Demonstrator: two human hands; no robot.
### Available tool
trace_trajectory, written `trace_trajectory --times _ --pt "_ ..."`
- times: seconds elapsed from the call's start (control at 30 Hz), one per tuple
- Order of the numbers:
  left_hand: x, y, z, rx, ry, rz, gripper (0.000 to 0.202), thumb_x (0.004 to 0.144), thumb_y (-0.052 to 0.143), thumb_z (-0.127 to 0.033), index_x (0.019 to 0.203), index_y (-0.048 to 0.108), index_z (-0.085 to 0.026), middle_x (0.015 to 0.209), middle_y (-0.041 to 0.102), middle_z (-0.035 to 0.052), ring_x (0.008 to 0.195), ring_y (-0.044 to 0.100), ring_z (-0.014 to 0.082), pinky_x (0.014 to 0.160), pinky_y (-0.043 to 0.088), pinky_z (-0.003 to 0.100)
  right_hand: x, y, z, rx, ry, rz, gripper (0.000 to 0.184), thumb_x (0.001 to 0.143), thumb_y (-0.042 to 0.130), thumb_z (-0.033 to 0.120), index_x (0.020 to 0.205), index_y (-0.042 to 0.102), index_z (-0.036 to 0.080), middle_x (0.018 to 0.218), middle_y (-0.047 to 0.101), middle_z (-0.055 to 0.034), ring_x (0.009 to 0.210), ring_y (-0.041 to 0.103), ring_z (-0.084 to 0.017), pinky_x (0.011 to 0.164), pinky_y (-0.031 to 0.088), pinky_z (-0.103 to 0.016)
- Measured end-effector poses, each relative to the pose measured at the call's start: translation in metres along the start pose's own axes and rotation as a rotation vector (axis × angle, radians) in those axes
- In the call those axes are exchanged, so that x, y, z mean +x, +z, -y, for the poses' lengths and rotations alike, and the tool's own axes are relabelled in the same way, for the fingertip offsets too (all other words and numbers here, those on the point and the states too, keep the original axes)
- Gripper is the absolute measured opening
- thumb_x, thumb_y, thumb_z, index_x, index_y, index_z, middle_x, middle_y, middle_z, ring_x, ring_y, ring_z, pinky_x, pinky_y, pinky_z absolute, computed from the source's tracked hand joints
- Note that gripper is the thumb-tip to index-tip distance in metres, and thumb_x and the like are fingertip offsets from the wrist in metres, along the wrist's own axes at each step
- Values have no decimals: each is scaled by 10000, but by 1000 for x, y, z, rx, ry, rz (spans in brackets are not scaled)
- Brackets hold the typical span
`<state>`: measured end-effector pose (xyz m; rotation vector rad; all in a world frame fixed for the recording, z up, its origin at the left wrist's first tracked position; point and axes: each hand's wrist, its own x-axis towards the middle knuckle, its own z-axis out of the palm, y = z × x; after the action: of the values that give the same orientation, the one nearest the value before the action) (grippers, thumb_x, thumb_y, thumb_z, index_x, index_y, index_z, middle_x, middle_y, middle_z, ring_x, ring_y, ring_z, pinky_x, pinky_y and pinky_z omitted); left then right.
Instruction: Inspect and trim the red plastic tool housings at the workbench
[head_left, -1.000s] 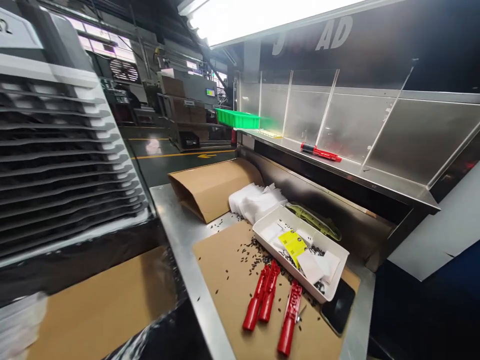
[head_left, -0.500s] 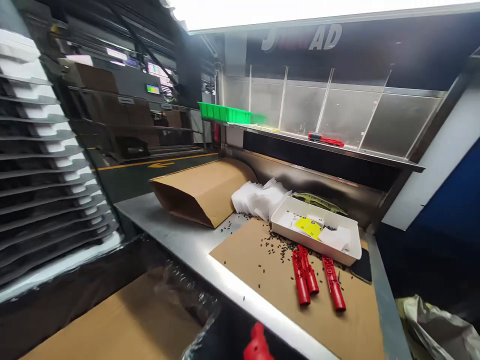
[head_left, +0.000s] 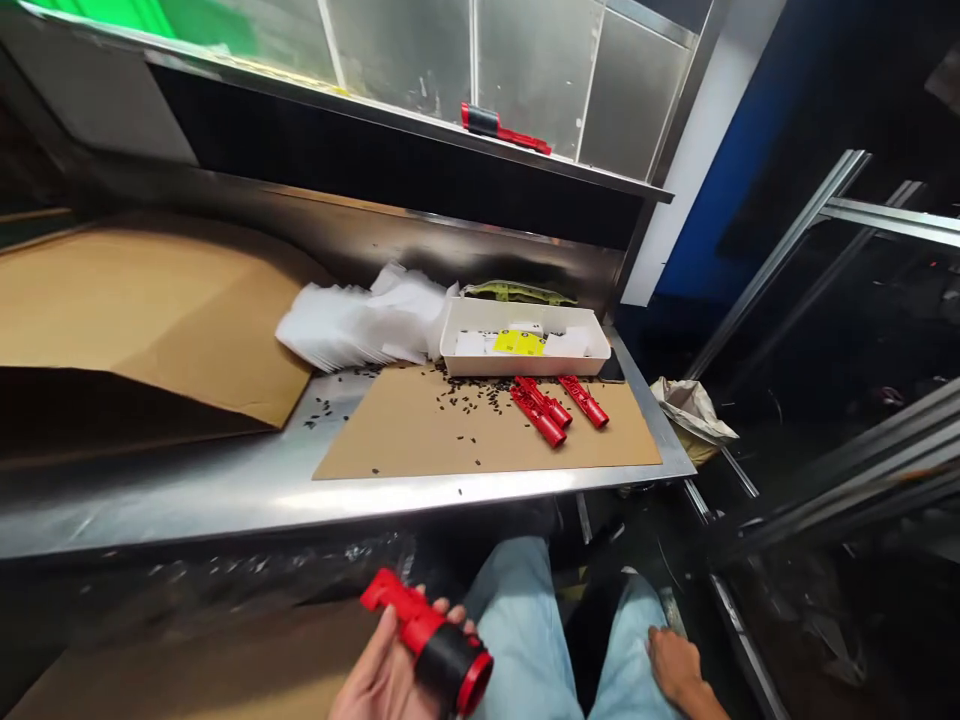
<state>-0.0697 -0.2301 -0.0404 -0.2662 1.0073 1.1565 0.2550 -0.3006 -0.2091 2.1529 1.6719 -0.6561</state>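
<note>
a shiny metal table (head_left: 225,495) stands under a metal shelf (head_left: 420,125) with clear dividers. far left on the table lies a big brown paper bag (head_left: 142,320) on its side, its open mouth dark. next to it is a heap of small white bags (head_left: 352,320). a flat brown cardboard sheet (head_left: 450,435) covers the table in front, with lots of tiny black bits (head_left: 472,398) scattered on it. behind the sheet sits a white tray (head_left: 525,355) with white packets and a yellow label (head_left: 519,342) inside. a green thing (head_left: 517,292) lies just behind the tray, against the back wall. three red plastic parts (head_left: 551,405) lie on the cardboard just in front of the tray, two of them touching side by side. up on the shelf rests a red and black tool (head_left: 502,128). off the right end of the table, lower down, is a crumpled bag (head_left: 694,410), and metal rails (head_left: 825,220) run past it.

down low, below the table edge, the left hand (head_left: 382,675) is curled around a red plastic part with a black band (head_left: 431,640), thumb and fingers wrapped on it. the part points up and to the left. the right hand (head_left: 675,665) lies flat on the person's right knee, on light blue jeans (head_left: 525,620), fingers loose and holding nothing.
</note>
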Motion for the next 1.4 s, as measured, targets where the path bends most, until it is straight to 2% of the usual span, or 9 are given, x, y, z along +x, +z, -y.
trace_trajectory --times 0.17,0.33,0.53,0.67,0.73,0.87,1.03,1.2,1.4 --pt "-16 18 -25 -32 129 24 384 963 348 -248 1002 728 -208 742 740 39 608 709 168 528 626 278 -24 -1 -10 40 -24 131 204 969 574 338 975 669 157 972 705 -35 955 680 -182 881 545 -390" --pt "-12 12 -18 -92 174 58 401 965 371 -306 1111 713 -156 841 775 49 677 722 172 582 646 291 -65 -18 -5 86 -178 206 180 952 597 287 856 674 156 890 713 -15 928 682 -175 914 518 -404" --pt "-3 16 20 -149 132 160 394 962 375 -321 1142 713 -226 990 777 13 770 715 169 631 645 308 -67 -56 47 290 -249 107 76 826 685 176 755 677 149 834 713 -57 931 673 -239 898 472 -424" --pt "-7 35 61 -172 164 311 424 966 356 -333 1213 682 -221 771 710 28 675 658 147 661 616 290 -83 -100 84 723 -421 -126 306 954 440 398 986 682 215 961 687 -39 829 643 -167 736 447 -268" --pt "-11 46 80 -168 220 362 439 970 345 -346 1243 664 -215 738 669 23 674 632 143 700 602 282 -94 -115 93 936 -474 -182 421 924 433 546 912 676 202 878 645 -25 732 578 -140 655 412 -244" --pt "-17 65 106 -113 338 371 459 980 323 -393 1320 602 -259 785 688 22 792 650 159 806 574 271 -102 -123 94 1279 -465 -198 525 802 540 691 747 642 179 712 507 -1 667 430 -133 606 348 -254" --pt "-8 77 126 9 407 372 437 976 353 -431 1363 541 -357 933 731 -4 882 678 154 805 555 238 -94 -127 89 1626 -437 -266 475 737 646 653 736 703 182 888 499 -43 860 462 -189 756 402 -283" --pt "0 90 139 131 422 424 707 705 693 -648 1357 513 -445 1159 719 -10 1092 657 260 993 498 377 -79 -144 84 1827 -387 -358 396 712 734 568 683 712 174 1074 508 -82 1069 479 -244 951 395 -316" --pt "4 104 144 209 440 426 825 643 694 -718 1395 432 -501 1189 717 -19 1169 617 314 1161 304 529 -57 -155 75 1923 -423 -372 305 721 755 465 761 756 162 1164 509 -101 1135 494 -263 895 456 -295"
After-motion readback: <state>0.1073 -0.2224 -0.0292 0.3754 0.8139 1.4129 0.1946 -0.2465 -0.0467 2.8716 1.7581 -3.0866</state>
